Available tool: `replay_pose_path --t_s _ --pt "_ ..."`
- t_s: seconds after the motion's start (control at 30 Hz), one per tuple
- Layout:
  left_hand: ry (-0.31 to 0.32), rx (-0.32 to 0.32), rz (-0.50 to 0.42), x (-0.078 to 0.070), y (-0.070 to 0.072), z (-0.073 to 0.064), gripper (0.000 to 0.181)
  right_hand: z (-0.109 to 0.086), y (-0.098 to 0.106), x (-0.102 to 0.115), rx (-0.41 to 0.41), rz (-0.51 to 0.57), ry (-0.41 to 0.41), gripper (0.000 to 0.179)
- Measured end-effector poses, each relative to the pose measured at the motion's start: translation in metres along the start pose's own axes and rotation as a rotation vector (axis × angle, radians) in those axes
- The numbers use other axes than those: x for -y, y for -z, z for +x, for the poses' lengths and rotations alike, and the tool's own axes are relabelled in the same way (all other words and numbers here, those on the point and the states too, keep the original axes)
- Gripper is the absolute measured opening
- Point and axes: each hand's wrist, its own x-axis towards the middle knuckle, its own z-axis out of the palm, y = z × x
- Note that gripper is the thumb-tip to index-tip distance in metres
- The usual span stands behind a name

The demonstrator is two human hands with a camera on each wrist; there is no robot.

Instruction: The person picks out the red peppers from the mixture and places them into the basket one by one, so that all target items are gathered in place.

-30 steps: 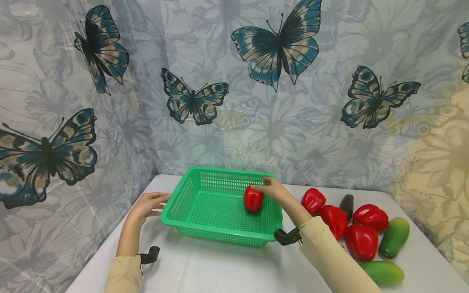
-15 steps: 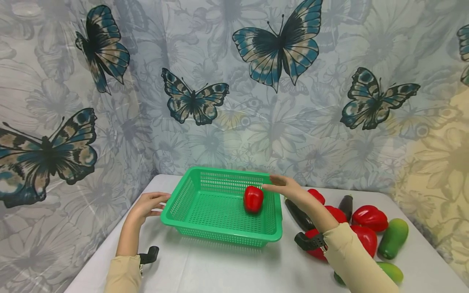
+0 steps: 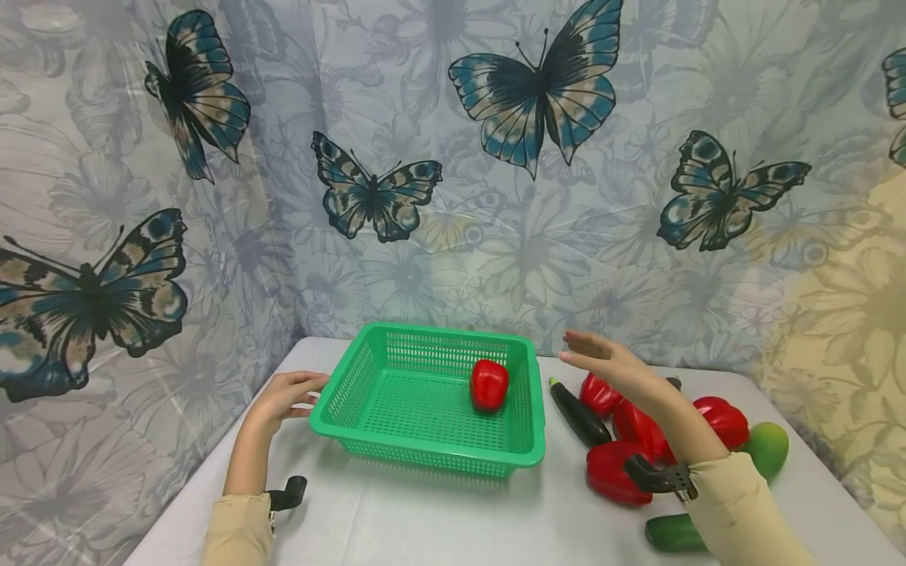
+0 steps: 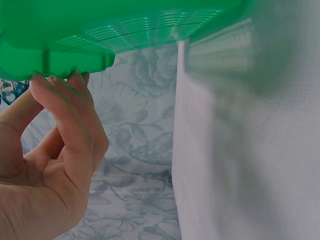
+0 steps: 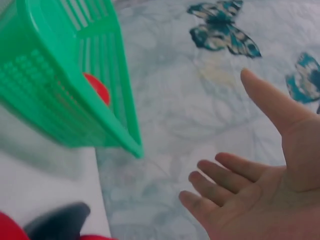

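Note:
A green plastic basket (image 3: 425, 448) stands in the middle of the white table, with a red bell pepper (image 3: 488, 385) inside near its right wall. My left hand (image 3: 286, 393) is at the basket's left side; in the left wrist view its bent fingers (image 4: 75, 135) touch the rim's outer edge with their tips. To the right of the basket hovers my right hand (image 3: 626, 373), holding nothing, above the vegetables. The right wrist view shows its palm (image 5: 255, 205) spread, thumb apart from the fingers, with part of the red pepper (image 5: 97, 89) visible through the basket's opening.
Right of the basket lie an eggplant (image 3: 579, 415), several red bell peppers (image 3: 618, 472), a dark green cucumber-like vegetable (image 3: 675, 533) and a green mango-like fruit (image 3: 767, 450). My right forearm hides part of this group. Butterfly-patterned cloth (image 3: 425, 275) hangs behind the table.
My right hand has drawn away from above the red bell pepper, out over the basket's right rim to the right. The pepper stays in the basket. My left hand has not moved.

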Motion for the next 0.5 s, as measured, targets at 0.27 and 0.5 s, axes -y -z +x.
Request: replay_pose_path --t_s 0.27,0.5 --pt "-0.003 0.002 -0.009 -0.002 0.000 -0.001 0.050 -0.019 0.028 -0.017 0.001 -0.027 0.007 0.079" --pt "-0.005 0.010 -0.008 -0.002 0.000 -0.003 0.051 -0.030 0.046 -0.040 0.006 -0.011 0.002 0.075"
